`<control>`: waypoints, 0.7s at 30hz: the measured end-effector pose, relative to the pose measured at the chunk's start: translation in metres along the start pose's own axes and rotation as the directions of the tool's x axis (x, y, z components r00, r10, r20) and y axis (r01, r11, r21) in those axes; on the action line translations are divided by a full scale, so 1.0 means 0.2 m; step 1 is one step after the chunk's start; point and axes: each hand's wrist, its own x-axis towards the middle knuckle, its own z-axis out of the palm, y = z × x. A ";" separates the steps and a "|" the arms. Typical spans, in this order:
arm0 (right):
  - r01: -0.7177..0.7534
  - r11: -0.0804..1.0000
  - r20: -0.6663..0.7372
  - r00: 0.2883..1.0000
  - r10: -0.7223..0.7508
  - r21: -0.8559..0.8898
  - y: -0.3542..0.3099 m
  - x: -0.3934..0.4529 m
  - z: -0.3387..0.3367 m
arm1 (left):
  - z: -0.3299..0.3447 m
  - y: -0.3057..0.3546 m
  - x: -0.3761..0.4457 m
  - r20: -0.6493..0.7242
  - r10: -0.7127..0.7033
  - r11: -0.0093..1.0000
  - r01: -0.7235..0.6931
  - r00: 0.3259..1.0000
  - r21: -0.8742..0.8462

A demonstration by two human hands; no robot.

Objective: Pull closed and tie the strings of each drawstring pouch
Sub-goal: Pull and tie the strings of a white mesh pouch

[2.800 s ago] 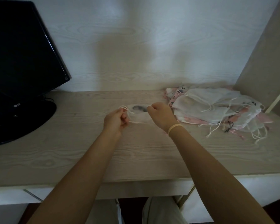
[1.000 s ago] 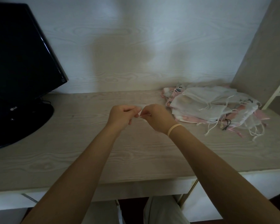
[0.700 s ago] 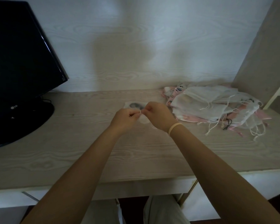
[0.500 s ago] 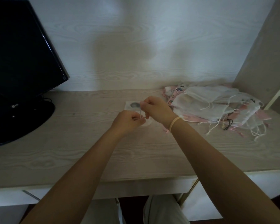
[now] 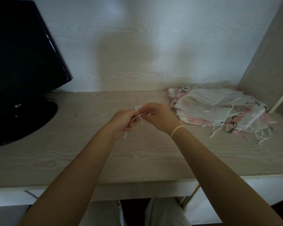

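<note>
Two hands meet at the middle of the frame, above your pale wood-grain surface (image 5: 88,154), which runs to a white wall. A black monitor (image 5: 21,62) fills the upper left; a pile of pouches (image 5: 219,108) lies at the right, strings trailing. Your left hand (image 5: 122,122) has its fingers curled round the white strings (image 5: 138,118), and your right hand (image 5: 158,116) pinches them just beside it. Only a corner of the pouch (image 5: 137,108) shows behind your hands.

Head view (downward) close above desk (image 5: 72,152)
</note>
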 end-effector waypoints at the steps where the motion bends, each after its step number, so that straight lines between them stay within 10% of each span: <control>1: 0.021 0.999 -0.012 1.000 -0.022 -0.047 0.00 0.00 0.00 | 0.00 0.00 0.01 0.001 -0.004 1.000 0.004 1.000 -0.018; 21: -0.011 1.000 0.037 0.999 0.011 0.012 -0.02 -0.02 -0.02 | 0.02 -0.03 -0.01 -0.106 0.316 0.927 -0.283 0.943 0.248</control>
